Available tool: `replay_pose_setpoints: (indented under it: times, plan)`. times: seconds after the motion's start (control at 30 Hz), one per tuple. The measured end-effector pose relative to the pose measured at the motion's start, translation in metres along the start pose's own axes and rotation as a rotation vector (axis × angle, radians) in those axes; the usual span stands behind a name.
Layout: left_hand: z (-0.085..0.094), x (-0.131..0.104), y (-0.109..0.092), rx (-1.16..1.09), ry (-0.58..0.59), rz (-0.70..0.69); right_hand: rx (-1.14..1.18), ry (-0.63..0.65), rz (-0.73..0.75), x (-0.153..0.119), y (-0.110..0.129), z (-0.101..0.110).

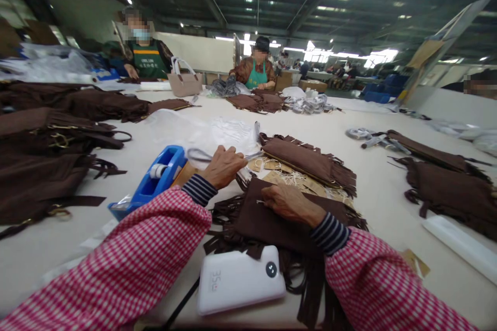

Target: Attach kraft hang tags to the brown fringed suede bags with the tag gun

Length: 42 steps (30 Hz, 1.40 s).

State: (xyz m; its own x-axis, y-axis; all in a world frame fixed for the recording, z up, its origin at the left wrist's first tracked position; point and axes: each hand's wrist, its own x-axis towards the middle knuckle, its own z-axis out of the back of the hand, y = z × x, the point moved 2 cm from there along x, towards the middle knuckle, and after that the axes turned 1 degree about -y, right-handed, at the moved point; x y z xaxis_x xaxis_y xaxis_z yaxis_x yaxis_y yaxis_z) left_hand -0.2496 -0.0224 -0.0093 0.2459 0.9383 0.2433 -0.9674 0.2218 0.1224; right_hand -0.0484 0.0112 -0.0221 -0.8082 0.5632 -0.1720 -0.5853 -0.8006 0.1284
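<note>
Left hand (224,166) raised, knuckles up; right hand (292,204) lower, fingers curled.

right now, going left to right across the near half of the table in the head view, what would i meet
Pile of brown bags → blue tape dispenser → left hand → right hand → brown fringed bags on the right

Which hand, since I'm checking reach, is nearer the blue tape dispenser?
Left. The left hand is close beside the blue tape dispenser; the right hand is farther off, over the brown bag.
</note>
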Motion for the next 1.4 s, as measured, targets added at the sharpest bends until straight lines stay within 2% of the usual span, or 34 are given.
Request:
replay_pose_setpoints:
  times: [0.1,0.2,0.27,0.4,0.53,0.6,0.77,0.9,1.0,1.1,1.17,1.23,1.4]
  plan:
    - [-0.003,0.019,-0.006,0.0,-0.13,-0.107,0.025,0.01,0.002,0.002,-0.001,-0.006]
    - [-0.014,0.021,-0.011,-0.051,-0.248,-0.018,0.071,0.014,-0.008,0.003,-0.004,-0.006]
    - [-0.024,0.012,-0.015,-0.143,-0.219,0.035,0.125,0.017,-0.012,0.004,-0.007,-0.007]
    - [-0.044,-0.02,-0.02,-0.313,-0.089,0.011,0.199,0.013,-0.002,0.005,-0.011,-0.011]
    - [-0.059,-0.044,-0.014,-0.445,-0.162,0.185,0.188,-0.003,0.008,0.005,-0.012,-0.013]
    - [-0.063,-0.047,-0.011,-0.424,-0.15,0.25,0.186,-0.003,0.015,0.005,-0.012,-0.012]
    - [-0.062,-0.035,-0.011,-0.19,0.001,0.185,0.175,0.011,0.019,0.007,-0.012,-0.013]
    - [-0.057,-0.027,-0.002,-0.061,0.054,0.17,0.209,0.0,0.023,0.008,-0.015,-0.015]
    - [-0.05,-0.027,0.008,-0.003,0.102,0.256,0.232,-0.006,0.026,0.008,-0.017,-0.017]
    - [-0.04,-0.03,0.01,0.055,0.033,0.331,0.244,-0.012,0.03,0.009,-0.019,-0.018]
    - [-0.035,-0.03,0.004,0.038,-0.03,0.347,0.268,-0.011,0.029,0.01,-0.019,-0.018]
    - [-0.036,-0.028,-0.005,-0.05,-0.041,0.366,0.297,-0.014,0.03,0.01,-0.02,-0.018]
    - [-0.054,-0.015,-0.022,-0.374,-0.016,0.453,0.396,-0.049,0.054,0.007,-0.025,-0.02]
